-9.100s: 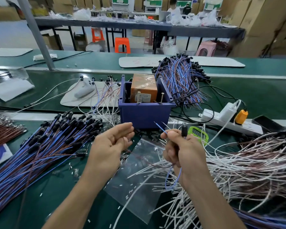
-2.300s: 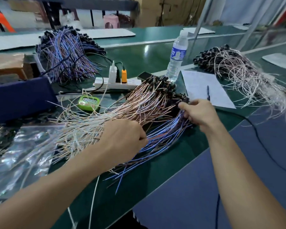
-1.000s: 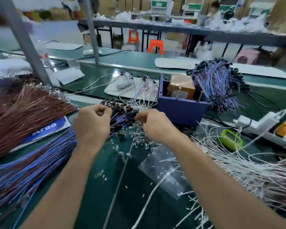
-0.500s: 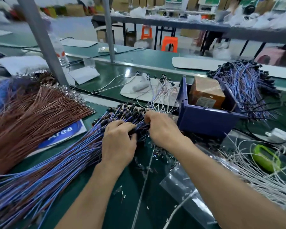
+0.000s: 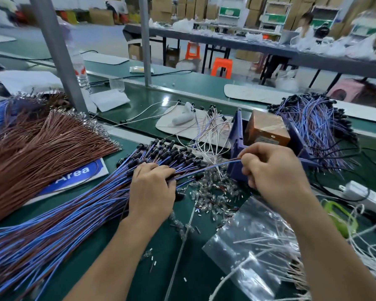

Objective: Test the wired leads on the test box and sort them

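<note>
My right hand [image 5: 271,168] pinches one blue lead [image 5: 208,167] between thumb and curled fingers, just in front of the blue bin [image 5: 236,148] holding the test box [image 5: 267,129]. My left hand [image 5: 152,187] lies flat, fingers relaxed, pressing on the blue bundle [image 5: 74,205].

blue-brown leads [image 5: 59,218]: fanned flat, black ends up; purple test box [image 5: 237,153]: upright behind, brown block inside

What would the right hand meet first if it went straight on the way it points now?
Probably the blue bin, whose near wall shows just beyond the right hand, which pinches a blue lead. The brown test box sits inside, behind that wall. Depth is unclear.
</note>
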The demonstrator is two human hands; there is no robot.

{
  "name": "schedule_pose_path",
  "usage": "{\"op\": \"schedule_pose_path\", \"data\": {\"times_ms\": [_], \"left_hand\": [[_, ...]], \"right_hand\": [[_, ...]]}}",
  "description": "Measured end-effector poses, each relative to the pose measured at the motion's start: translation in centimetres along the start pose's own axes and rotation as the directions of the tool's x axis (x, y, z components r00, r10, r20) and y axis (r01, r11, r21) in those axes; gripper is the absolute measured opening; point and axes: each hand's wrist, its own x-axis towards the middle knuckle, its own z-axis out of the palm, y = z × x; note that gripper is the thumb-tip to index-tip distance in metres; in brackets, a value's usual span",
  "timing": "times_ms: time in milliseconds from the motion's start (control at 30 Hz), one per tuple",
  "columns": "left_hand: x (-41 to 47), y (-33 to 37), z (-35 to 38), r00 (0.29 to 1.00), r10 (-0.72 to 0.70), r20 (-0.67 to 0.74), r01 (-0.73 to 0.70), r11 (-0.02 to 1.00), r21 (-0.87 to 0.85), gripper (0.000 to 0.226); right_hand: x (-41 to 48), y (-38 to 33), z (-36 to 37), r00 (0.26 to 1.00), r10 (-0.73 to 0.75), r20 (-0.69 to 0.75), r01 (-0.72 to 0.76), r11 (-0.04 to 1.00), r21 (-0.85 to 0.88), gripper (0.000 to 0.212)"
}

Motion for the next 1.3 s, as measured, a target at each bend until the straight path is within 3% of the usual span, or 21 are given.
{"op": "schedule_pose_path", "data": {"times_ms": [100, 200, 267, 300, 367, 433, 567, 700, 867, 933, 967, 1067, 1133, 1200, 1300], "left_hand": [[-0.2, 0.4, -0.3, 0.997, 0.071, -0.022, -0.072, 0.996, -0.055, 0.021], [-0.5, 0.8, -0.8, 0.996, 0.09, 0.002, -0.089, 0.979, -0.181, 0.015], [-0.7, 1.3, -1.0, 0.994, 0.099, 0.051, -0.078, 0.944, -0.32, 0.017], [-0.9, 1.7, -1.1, 0.992, 0.103, 0.073, -0.066, 0.914, -0.399, 0.019], [-1.4, 2.5, -1.2, 0.983, 0.144, 0.11, -0.068, 0.857, -0.511, 0.022], [-1.9, 3.2, -1.2, 0.964, 0.216, 0.154, -0.107, 0.847, -0.52, 0.023], [-2.1, 3.6, -1.5, 0.955, 0.192, 0.226, -0.07, 0.887, -0.457, 0.025], [-1.4, 3.5, -2.8, 0.935, 0.101, 0.341, 0.146, 0.765, -0.628, 0.023], [-0.6, 3.0, -3.6, 0.915, 0.06, 0.398, 0.255, 0.679, -0.688, 0.017], [-0.6, 3.2, -3.6, 0.915, -0.028, 0.403, 0.347, 0.563, -0.75, 0.016], [-0.6, 3.2, -3.6, 0.902, -0.06, 0.428, 0.408, 0.448, -0.795, 0.016], [-0.6, 3.6, -3.1, 0.85, -0.043, 0.525, 0.527, 0.046, -0.849, 0.012], [-0.3, 4.6, -2.7, 0.827, -0.022, 0.562, 0.559, -0.089, -0.825, 0.007], [0.1, 6.5, -2.3, 0.792, 0.02, 0.61, 0.611, -0.033, -0.791, 0.011], [0.3, 9.9, -1.4, 0.773, 0.048, 0.633, 0.601, 0.266, -0.754, 0.018]], "right_hand": [[-1.3, 0.9, -1.3, 0.991, 0.131, -0.022, -0.106, 0.882, 0.458, 0.019], [-2.2, 1.9, -2.0, 0.956, 0.293, -0.003, -0.152, 0.504, 0.85, 0.011], [-2.5, 2.5, -1.9, 0.936, 0.35, 0.021, -0.12, 0.263, 0.957, 0.004], [-2.7, 2.8, -1.5, 0.933, 0.36, 0.029, -0.115, 0.22, 0.969, 0.012], [-3.2, 2.8, -0.4, 0.929, 0.369, 0.032, -0.144, 0.28, 0.949, 0.017], [-3.3, 2.7, 0.3, 0.926, 0.375, 0.036, -0.172, 0.337, 0.926, 0.011], [-3.0, 4.0, -1.7, 0.92, 0.389, 0.059, -0.119, 0.131, 0.984, 0.047], [-2.7, 6.5, -5.0, 0.885, 0.464, 0.039, -0.101, 0.108, 0.989, 0.048], [-2.8, 8.9, -7.7, 0.85, 0.527, -0.01, 0.016, -0.007, 1.0, 0.047], [-3.1, 9.5, -8.0, 0.86, 0.51, -0.026, 0.007, 0.039, 0.999, 0.042], [-3.3, 9.6, -7.9, 0.869, 0.494, -0.032, -0.028, 0.114, 0.993, 0.039], [-3.7, 9.1, -6.6, 0.905, 0.424, -0.028, -0.188, 0.459, 0.869, 0.039], [-3.9, 8.3, -5.5, 0.942, 0.336, -0.007, -0.236, 0.677, 0.697, 0.033], [-4.3, 7.3, -4.4, 0.969, 0.243, 0.038, -0.225, 0.813, 0.536, 0.026], [-4.6, 6.0, -2.6, 0.98, 0.152, 0.127, -0.19, 0.903, 0.385, 0.025]]}}
